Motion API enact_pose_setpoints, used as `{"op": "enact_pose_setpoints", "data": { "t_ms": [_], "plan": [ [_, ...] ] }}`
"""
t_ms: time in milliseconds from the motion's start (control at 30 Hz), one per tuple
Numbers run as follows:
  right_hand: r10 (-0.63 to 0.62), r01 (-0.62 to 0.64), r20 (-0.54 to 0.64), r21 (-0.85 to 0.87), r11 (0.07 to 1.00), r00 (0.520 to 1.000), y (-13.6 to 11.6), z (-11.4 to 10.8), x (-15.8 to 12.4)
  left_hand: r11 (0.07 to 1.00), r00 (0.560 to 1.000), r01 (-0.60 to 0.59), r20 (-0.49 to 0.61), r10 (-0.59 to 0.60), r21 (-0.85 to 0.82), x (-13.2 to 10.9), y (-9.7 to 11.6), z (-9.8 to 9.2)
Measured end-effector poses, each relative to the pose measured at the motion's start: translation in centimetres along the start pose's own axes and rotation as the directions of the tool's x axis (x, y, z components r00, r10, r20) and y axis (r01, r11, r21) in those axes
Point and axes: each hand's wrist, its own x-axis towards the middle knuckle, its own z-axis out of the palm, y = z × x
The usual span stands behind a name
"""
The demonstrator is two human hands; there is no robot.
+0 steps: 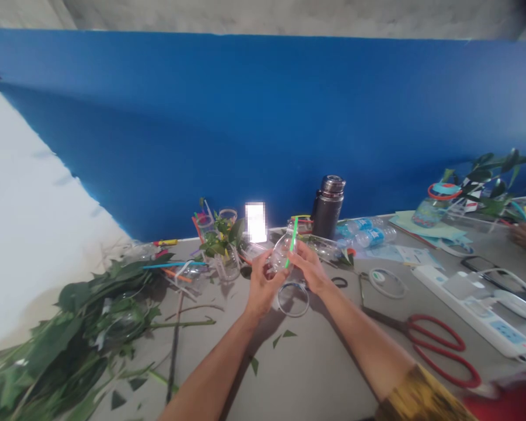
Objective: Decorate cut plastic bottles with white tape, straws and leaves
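Mostly grey table (307,380), cut leaves (56,351), blue wall (201,134), plastic bottle (281,254) btwn hands (263,286)

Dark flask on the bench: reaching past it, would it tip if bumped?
The dark flask stands tall on a narrow base, so a bump could tip it. Its metallic-looking body seems stiff and fairly heavy. Being round, it would likely roll.

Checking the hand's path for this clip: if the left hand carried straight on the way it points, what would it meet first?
The left hand would meet the clear plastic bottle first, which it already seems to touch; depth is hard to judge from this view.
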Motion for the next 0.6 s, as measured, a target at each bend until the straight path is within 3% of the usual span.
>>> {"op": "enact_pose_setpoints", "data": {
  "t_ms": [233, 367, 600],
  "plan": [
    [0.029, -0.028, -0.074, 0.024, 0.999, 0.997, -0.32, -0.23, 0.07, 0.975, 0.995, 0.074, 0.079, -0.059, -0.209, 0.17, 0.39, 0.31],
    [0.04, -0.039, -0.085, 0.015, 0.999, 0.996, -0.37, -0.32, 0.2, 0.974, 0.99, 0.081, 0.134, -0.054, -0.21, 0.4, 0.74, 0.15],
    [0.028, -0.027, -0.074, 0.014, 1.0, 0.997, -0.37, -0.27, 0.16, 0.968, 0.989, 0.134, 0.093, -0.117, -0.212, 0.05, 0.33, 0.32]
  ]
}}
